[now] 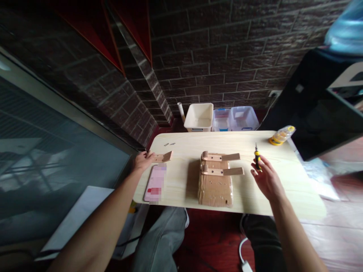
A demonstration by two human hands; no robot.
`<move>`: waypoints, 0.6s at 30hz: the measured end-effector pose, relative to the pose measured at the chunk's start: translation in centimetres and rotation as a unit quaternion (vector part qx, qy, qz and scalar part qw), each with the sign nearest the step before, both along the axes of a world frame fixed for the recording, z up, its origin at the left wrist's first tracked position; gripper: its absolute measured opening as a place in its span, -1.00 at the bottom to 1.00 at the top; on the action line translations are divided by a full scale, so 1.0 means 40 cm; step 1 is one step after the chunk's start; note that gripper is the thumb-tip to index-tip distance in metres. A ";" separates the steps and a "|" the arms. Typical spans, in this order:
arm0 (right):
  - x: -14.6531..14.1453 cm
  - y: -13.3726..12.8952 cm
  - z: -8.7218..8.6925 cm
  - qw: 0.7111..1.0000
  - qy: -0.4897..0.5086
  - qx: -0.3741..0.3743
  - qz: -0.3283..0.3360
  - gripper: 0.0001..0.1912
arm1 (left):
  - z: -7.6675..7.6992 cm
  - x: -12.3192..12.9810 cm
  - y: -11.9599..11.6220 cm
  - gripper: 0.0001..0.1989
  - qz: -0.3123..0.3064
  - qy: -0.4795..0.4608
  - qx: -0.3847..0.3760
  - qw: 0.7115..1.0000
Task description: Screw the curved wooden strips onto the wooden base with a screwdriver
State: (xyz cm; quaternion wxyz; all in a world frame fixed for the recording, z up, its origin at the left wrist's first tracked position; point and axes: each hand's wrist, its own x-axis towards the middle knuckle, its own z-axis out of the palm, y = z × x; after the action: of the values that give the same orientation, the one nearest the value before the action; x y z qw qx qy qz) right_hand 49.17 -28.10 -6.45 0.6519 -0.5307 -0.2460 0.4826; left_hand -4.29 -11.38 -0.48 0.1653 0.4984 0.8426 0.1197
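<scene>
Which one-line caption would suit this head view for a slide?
The right hand holds a screwdriver; the left hand touches a wooden piece; two similar pieces lie on a cardboard block.

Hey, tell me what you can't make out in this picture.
All in the head view:
Wooden piece: its far-left end, hidden by the left hand.
Two tiny dark bits: too small to identify.
Pink phone: some surface detail, masked by pixel blocks.
Blue translucent jug: blurred, its rest cut off by the picture's edge.
</scene>
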 end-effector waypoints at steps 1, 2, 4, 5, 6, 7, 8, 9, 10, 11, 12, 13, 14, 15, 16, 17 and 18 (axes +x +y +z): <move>0.004 -0.003 -0.007 0.999 -0.041 -0.017 -0.006 -0.61 | -0.006 0.001 0.008 -0.59 -0.006 0.004 -0.004 1.000; 0.009 -0.007 -0.015 0.996 -0.084 -0.035 -0.013 -0.62 | -0.011 0.002 0.016 -0.59 -0.010 0.010 -0.008 1.000; 0.014 -0.013 -0.031 0.982 -0.175 -0.067 -0.033 -0.64 | -0.020 0.003 0.028 -0.59 -0.014 0.021 -0.013 1.000; 0.015 -0.015 -0.039 0.972 -0.218 -0.081 -0.042 -0.65 | -0.024 0.003 0.032 -0.60 -0.013 0.026 -0.014 0.999; 0.015 -0.017 -0.047 0.960 -0.259 -0.094 -0.048 -0.66 | -0.027 0.001 0.036 -0.60 -0.011 0.030 -0.014 0.999; 0.014 -0.018 -0.055 0.948 -0.296 -0.104 -0.051 -0.66 | -0.029 -0.001 0.040 -0.60 -0.008 0.034 -0.012 0.999; 0.012 -0.018 -0.063 0.936 -0.329 -0.112 -0.052 -0.67 | -0.031 -0.003 0.044 -0.60 -0.002 0.038 -0.012 0.999; 0.010 -0.018 -0.069 0.925 -0.358 -0.118 -0.050 -0.67 | -0.031 -0.005 0.048 -0.60 0.003 0.041 -0.010 0.999; 0.007 -0.018 -0.075 0.915 -0.383 -0.120 -0.047 -0.67 | -0.031 -0.007 0.052 -0.60 0.007 0.044 -0.008 0.999; 0.006 -0.019 -0.079 0.905 -0.404 -0.122 -0.044 -0.67 | -0.030 -0.009 0.056 -0.59 0.011 0.046 -0.004 0.999; 0.005 -0.020 -0.082 0.897 -0.423 -0.123 -0.041 -0.68 | -0.028 -0.009 0.060 -0.59 0.013 0.047 0.002 0.999; 0.006 -0.021 -0.084 0.890 -0.438 -0.124 -0.038 -0.67 | -0.025 -0.009 0.064 -0.59 0.015 0.048 0.008 0.999; 0.007 -0.022 -0.085 0.884 -0.450 -0.125 -0.036 -0.68 | -0.022 -0.007 0.068 -0.60 0.017 0.049 0.015 0.999; 0.010 -0.024 -0.084 0.879 -0.458 -0.128 -0.034 -0.68 | -0.019 -0.006 0.071 -0.60 0.018 0.050 0.022 0.998; 0.012 -0.025 -0.083 0.876 -0.464 -0.131 -0.033 -0.68 | -0.016 -0.004 0.073 -0.61 0.019 0.051 0.030 0.998; 0.015 -0.026 -0.081 0.874 -0.467 -0.134 -0.032 -0.68 | -0.011 -0.001 0.075 -0.61 0.020 0.051 0.037 0.998; 0.018 -0.027 -0.080 0.873 -0.467 -0.138 -0.032 -0.67 | -0.006 0.001 0.077 -0.60 0.020 0.051 0.045 0.997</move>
State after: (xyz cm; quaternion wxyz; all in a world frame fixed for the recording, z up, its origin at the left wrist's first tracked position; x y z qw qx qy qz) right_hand 49.89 -29.18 -9.65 0.3965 -0.7864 -0.4356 0.1861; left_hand -4.25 -8.31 -0.73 0.0969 0.4941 0.8533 0.1356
